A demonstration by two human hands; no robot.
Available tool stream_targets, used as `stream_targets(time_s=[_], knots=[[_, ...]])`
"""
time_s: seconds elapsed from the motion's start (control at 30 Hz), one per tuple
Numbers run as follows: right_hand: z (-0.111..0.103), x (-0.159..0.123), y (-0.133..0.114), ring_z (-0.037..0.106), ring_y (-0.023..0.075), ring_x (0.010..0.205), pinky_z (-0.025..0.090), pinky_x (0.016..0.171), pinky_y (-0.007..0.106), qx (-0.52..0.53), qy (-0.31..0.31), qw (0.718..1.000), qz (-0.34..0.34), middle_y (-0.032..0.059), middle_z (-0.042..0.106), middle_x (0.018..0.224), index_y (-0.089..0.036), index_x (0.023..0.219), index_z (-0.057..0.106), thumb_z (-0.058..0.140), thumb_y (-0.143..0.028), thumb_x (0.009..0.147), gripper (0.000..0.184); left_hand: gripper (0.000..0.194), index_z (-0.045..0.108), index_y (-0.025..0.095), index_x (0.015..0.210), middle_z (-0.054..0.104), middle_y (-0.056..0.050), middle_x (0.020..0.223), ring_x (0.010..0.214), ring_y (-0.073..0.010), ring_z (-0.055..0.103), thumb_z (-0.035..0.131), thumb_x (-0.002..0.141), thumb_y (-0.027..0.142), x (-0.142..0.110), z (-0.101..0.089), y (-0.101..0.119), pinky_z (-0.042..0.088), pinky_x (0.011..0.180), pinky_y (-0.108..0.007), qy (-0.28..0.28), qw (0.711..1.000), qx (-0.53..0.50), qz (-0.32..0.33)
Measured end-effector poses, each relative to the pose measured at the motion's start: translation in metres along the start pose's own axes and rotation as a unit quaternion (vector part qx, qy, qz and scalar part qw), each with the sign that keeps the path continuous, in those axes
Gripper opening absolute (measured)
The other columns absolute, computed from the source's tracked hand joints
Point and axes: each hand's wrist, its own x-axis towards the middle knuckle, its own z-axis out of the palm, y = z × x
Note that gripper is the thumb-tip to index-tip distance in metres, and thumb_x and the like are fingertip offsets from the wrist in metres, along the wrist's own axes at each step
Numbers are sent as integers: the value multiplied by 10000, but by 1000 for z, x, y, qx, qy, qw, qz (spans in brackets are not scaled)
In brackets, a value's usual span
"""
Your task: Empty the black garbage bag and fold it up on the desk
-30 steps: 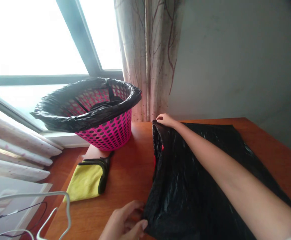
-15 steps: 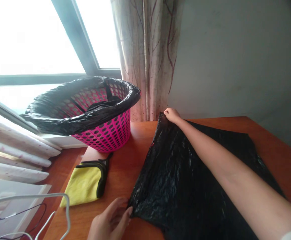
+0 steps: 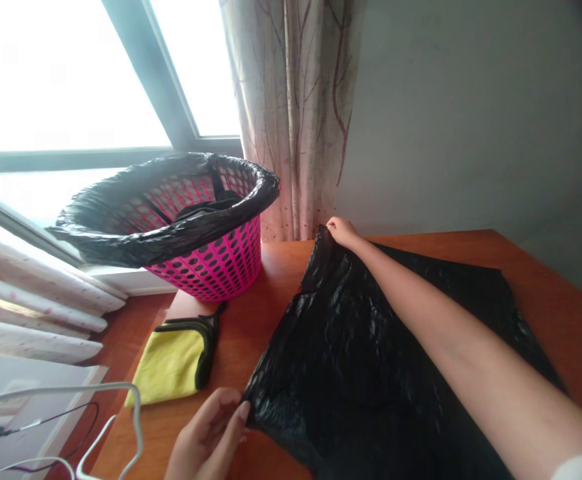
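A black plastic garbage bag [image 3: 351, 360] lies spread over the wooden table, its surface wrinkled and shiny. My left hand [image 3: 211, 430] pinches the bag's near left corner between thumb and fingers. At the far left corner, my right hand [image 3: 341, 232] grips the bag's edge with closed fingers, and my right forearm stretches across the bag. The edge between both hands runs slanted and fairly straight. Part of the bag is hidden beneath the forearm and beyond the bottom of the view.
A pink perforated basket [image 3: 221, 263], its rim wrapped in black plastic, stands at the table's far left. In front of it lies a yellow cloth [image 3: 168, 367] with dark trim. White tubing [image 3: 138, 427] rises at lower left. Curtains [image 3: 295, 120] hang behind the wooden table [image 3: 251, 347].
My left hand has moved slightly left and up, drawing the bag's near corner with it. My right hand stays at the far corner.
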Motion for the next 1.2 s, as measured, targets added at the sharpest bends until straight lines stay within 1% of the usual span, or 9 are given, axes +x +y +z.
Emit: stream_targets(time_s=[0.17, 0.3, 0.37, 0.47, 0.57, 0.77, 0.97, 1.07, 1.2], knots=[[4, 0, -1, 650, 169, 852, 481, 768, 250, 26, -6, 999, -18, 45, 728, 950, -193, 954, 703, 590, -334, 863, 202, 307, 682, 180, 855, 690, -29, 790, 741, -179, 656, 716, 772, 474, 9, 13, 8, 548, 675, -213, 24, 998, -32, 50], [2, -2, 3, 646, 170, 841, 472, 772, 250, 27, -11, 999, -31, 48, 731, 928, -182, 900, 716, 613, -311, 847, 174, 404, 690, 177, 1070, 723, -87, 1046, 988, -255, 667, 707, 773, 451, 15, 13, -2, 550, 837, -285, 14, 998, -51, 38], [1, -2, 6, 647, 176, 840, 467, 775, 255, 24, -14, 999, -36, 50, 735, 914, -183, 876, 724, 587, -299, 865, 180, 464, 672, 177, 1157, 691, -111, 1178, 1109, -284, 628, 700, 776, 441, 18, 11, -9, 530, 907, -313, -14, 997, -65, 45], [2, -2, 9, 648, 187, 858, 460, 788, 258, 22, -14, 999, -39, 54, 740, 920, -186, 852, 732, 557, -276, 879, 199, 449, 672, 173, 1172, 586, -138, 1351, 1231, -304, 553, 689, 797, 421, 21, 10, -11, 515, 941, -314, -72, 992, -85, 67], [1, -1, 10, 648, 195, 874, 458, 795, 259, 25, -7, 999, -30, 58, 742, 932, -182, 850, 733, 541, -266, 883, 212, 426, 690, 166, 1150, 527, -149, 1420, 1262, -310, 532, 699, 802, 412, 22, 12, -2, 505, 970, -325, -117, 989, -84, 37], [-4, 1, 8, 641, 195, 888, 466, 793, 260, 47, 24, 999, 9, 62, 735, 969, -176, 915, 717, 499, -267, 900, 237, 402, 721, 202, 1118, 717, -100, 1155, 1045, -273, 662, 690, 806, 454, 13, 14, 11, 530, 933, -348, -115, 991, -54, -40], [-3, -2, 11, 651, 172, 868, 475, 779, 246, 89, 32, 996, 2, 51, 735, 957, -165, 925, 704, 555, -268, 857, 194, 329, 681, 177, 1099, 719, -91, 1035, 928, -221, 669, 697, 824, 356, 15, 20, 3, 532, 858, -314, -217, 972, -86, -27], [-4, -3, 15, 654, 159, 862, 480, 774, 239, 105, 34, 994, -14, 37, 737, 953, -169, 953, 703, 600, -285, 826, 200, 230, 691, 154, 922, 693, -52, 836, 781, -174, 640, 703, 817, 358, 17, 23, 5, 515, 718, -239, -186, 980, -64, -11], [-8, -5, 20, 657, 170, 822, 483, 758, 255, 102, 45, 994, -18, 43, 740, 899, -168, 909, 727, 643, -324, 799, 209, 267, 657, 145, 759, 608, -9, 655, 626, -132, 560, 714, 792, 404, 18, 26, 10, 454, 579, -200, -139, 989, -40, -5]])
